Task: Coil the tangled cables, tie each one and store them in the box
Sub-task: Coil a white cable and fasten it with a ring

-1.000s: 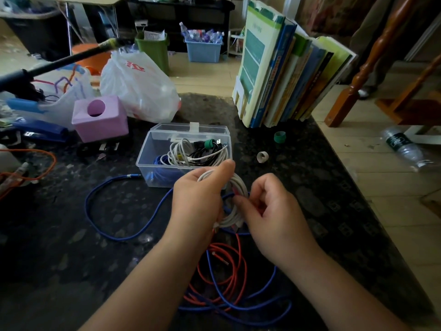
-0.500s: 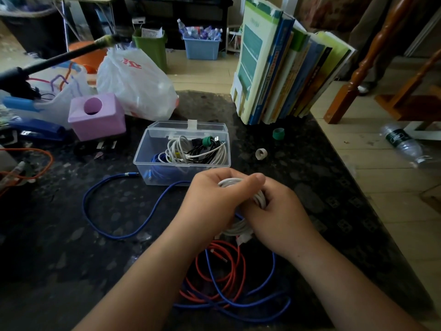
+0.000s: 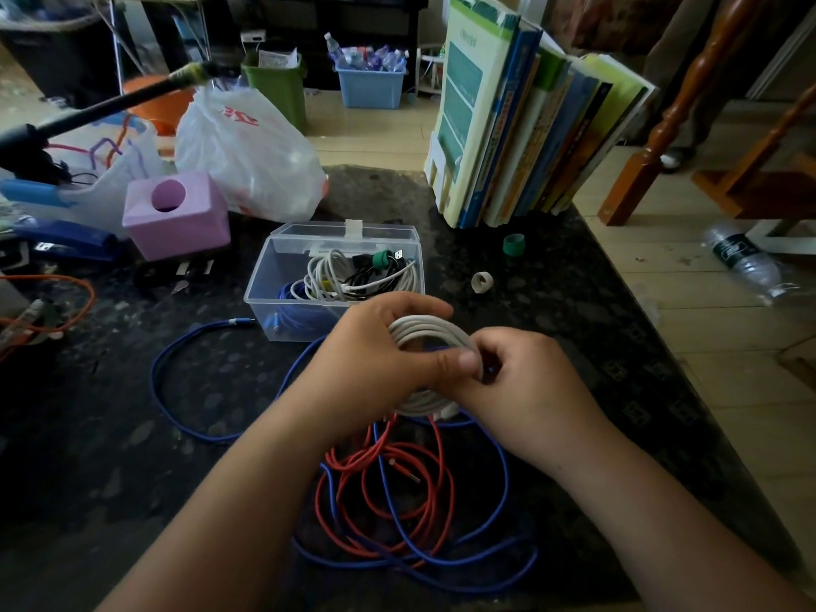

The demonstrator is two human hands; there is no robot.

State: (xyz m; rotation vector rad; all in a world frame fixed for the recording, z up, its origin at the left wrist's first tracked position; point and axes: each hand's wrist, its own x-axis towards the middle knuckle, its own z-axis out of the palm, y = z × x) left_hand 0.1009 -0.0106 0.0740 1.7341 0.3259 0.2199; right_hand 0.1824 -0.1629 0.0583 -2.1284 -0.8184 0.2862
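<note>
A person's left hand [image 3: 375, 351] grips a white cable coil [image 3: 430, 333] from the left, thumb laid across its near side, while the right hand [image 3: 525, 382] pinches the coil's right edge, both held just above the dark worktop [image 3: 552, 302] and just near of the clear plastic box [image 3: 335, 280]. The box, lid open at its far side, already holds a white bundle, a black bundle with a green tie and a blue one. No tie is visible on the coil in hand, and whether one is hidden under the fingers cannot be told. The likely trouble is springback: should either hand loosen before a tie goes on, the stiff loops could fan open and drop onto the loose red cable [image 3: 397, 474] and blue cable [image 3: 198, 390] lying knotted together directly below, adding a third strand to the tangle. A blue strand runs close under the coil and might be caught in the wrap by mistake. The grey tie ring [image 3: 482, 282] and green tie ring [image 3: 513, 245] sit to the right of the box, apart from both hands; reaching for one means holding the coil single-handed, the moment it seems most apt to slip. The box also looks fairly full, so a loose coil may not seat.
</note>
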